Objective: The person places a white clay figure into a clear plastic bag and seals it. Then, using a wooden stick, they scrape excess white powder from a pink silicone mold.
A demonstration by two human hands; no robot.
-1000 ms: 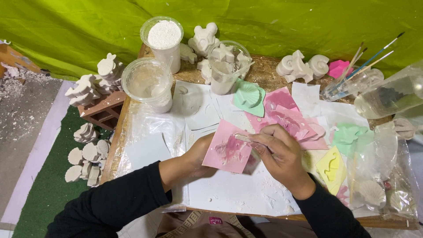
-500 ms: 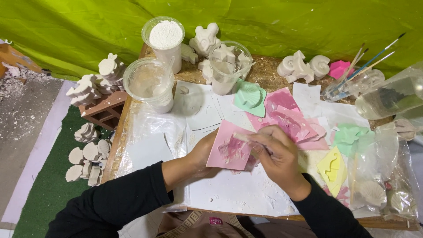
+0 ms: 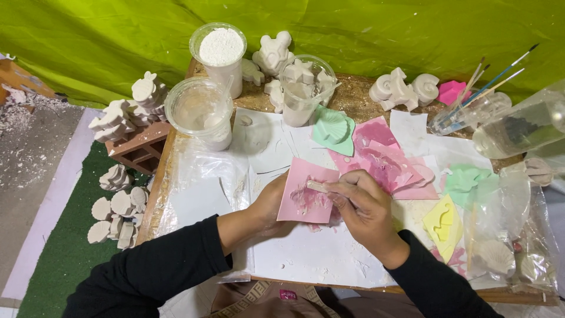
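A pink mold point(image 3: 307, 197) sits tilted up in the middle of the white table sheet point(image 3: 318, 259). The left hand point(image 3: 269, 203) holds its left edge from behind. The right hand point(image 3: 360, 203) pinches a small stick point(image 3: 316, 186) against the mold's face. Just right lie more pink molds point(image 3: 385, 159). Farther away stand a green shell mold point(image 3: 333, 129), a cup of white powder point(image 3: 220, 53) and white plaster figures point(image 3: 273, 54).

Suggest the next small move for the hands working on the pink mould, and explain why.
Probably another short scrape across the cavity. The left hand props the pink mould tilted off the table, the right hand presses a small stick into it, and whitish residue shows inside.
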